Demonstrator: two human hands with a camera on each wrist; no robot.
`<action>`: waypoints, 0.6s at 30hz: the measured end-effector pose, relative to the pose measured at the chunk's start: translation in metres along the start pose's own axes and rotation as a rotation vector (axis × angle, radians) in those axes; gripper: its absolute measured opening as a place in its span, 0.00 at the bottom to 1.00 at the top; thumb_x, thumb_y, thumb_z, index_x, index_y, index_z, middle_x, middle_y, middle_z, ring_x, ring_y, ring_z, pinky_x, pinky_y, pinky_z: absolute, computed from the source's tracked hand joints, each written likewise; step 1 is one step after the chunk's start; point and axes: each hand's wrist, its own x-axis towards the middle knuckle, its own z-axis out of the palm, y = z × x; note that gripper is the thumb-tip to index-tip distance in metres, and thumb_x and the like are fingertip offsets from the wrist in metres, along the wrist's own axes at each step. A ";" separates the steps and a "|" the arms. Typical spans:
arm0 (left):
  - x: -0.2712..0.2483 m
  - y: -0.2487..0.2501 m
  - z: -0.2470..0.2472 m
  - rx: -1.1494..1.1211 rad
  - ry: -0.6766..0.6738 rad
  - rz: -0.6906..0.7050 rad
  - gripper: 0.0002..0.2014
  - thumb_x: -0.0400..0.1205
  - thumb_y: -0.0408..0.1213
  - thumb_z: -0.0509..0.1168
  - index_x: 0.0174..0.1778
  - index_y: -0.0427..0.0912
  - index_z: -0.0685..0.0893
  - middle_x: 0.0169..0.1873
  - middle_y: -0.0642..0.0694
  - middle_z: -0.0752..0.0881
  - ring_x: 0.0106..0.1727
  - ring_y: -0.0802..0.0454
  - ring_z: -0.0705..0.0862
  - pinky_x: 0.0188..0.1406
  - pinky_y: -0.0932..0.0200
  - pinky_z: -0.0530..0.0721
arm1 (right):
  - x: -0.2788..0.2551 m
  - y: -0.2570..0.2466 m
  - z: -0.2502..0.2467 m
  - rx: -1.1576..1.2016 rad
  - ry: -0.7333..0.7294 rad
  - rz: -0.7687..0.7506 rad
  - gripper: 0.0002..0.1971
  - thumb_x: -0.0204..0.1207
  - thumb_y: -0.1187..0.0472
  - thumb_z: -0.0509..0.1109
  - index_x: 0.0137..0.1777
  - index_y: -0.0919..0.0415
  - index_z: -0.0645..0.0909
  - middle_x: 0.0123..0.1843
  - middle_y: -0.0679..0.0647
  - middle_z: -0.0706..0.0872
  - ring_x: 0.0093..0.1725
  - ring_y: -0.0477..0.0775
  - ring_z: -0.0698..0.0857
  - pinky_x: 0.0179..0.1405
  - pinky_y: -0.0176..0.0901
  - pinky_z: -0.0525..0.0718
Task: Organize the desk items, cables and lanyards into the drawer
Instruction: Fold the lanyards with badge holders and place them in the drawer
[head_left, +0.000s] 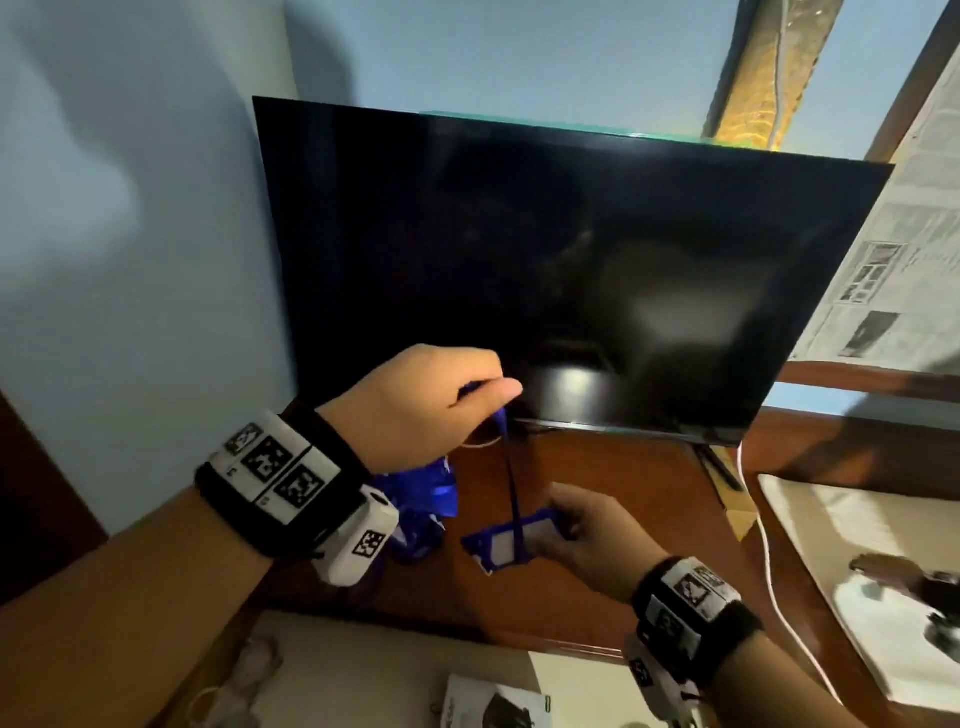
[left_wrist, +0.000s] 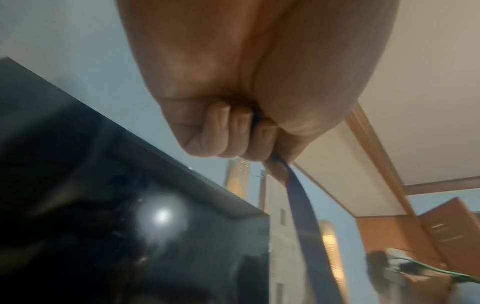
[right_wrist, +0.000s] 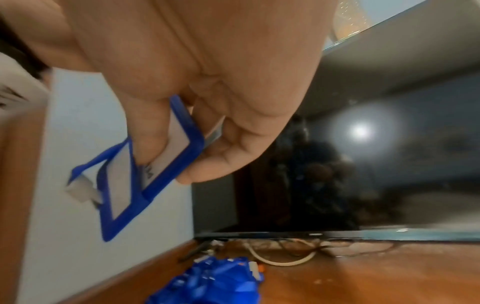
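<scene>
My left hand (head_left: 470, 397) is raised in front of the dark screen and grips the blue lanyard strap (head_left: 511, 483), which hangs taut down to the badge. In the left wrist view the curled fingers (left_wrist: 233, 133) clamp the strap (left_wrist: 303, 216). My right hand (head_left: 571, 530) pinches the blue-framed badge holder (head_left: 501, 543) just above the desk. In the right wrist view thumb and fingers (right_wrist: 207, 162) hold the badge holder (right_wrist: 135, 185) with its white card. A heap of more blue lanyards (head_left: 423, 499) (right_wrist: 215, 281) lies on the wooden desk under my left wrist.
A black monitor (head_left: 571, 260) stands on the wooden desk (head_left: 597, 519) against a blue wall. A white cable (head_left: 769, 571) runs down the right side; another white cable loop (right_wrist: 280, 261) lies under the screen. An open drawer (head_left: 363, 675) below holds a white cable and a boxed item (head_left: 498, 701).
</scene>
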 end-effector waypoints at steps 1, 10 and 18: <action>0.006 -0.011 -0.002 0.017 0.029 -0.041 0.18 0.90 0.50 0.63 0.35 0.47 0.79 0.27 0.51 0.79 0.31 0.53 0.79 0.32 0.64 0.72 | -0.006 -0.012 0.003 0.071 -0.067 -0.006 0.08 0.78 0.54 0.79 0.44 0.45 0.80 0.41 0.44 0.87 0.41 0.41 0.86 0.43 0.44 0.88; -0.017 -0.092 0.053 0.026 -0.131 -0.393 0.16 0.86 0.50 0.68 0.32 0.51 0.82 0.28 0.51 0.83 0.30 0.58 0.79 0.36 0.54 0.77 | -0.004 -0.057 -0.033 0.617 0.328 -0.127 0.17 0.69 0.65 0.86 0.37 0.56 0.77 0.33 0.57 0.83 0.35 0.55 0.81 0.36 0.50 0.79; -0.090 -0.026 0.113 -0.251 -0.158 -0.289 0.17 0.92 0.53 0.57 0.40 0.53 0.80 0.32 0.48 0.84 0.33 0.49 0.82 0.37 0.46 0.81 | 0.014 -0.011 -0.001 0.563 0.587 0.109 0.17 0.76 0.63 0.82 0.39 0.57 0.73 0.34 0.61 0.85 0.32 0.57 0.83 0.36 0.62 0.85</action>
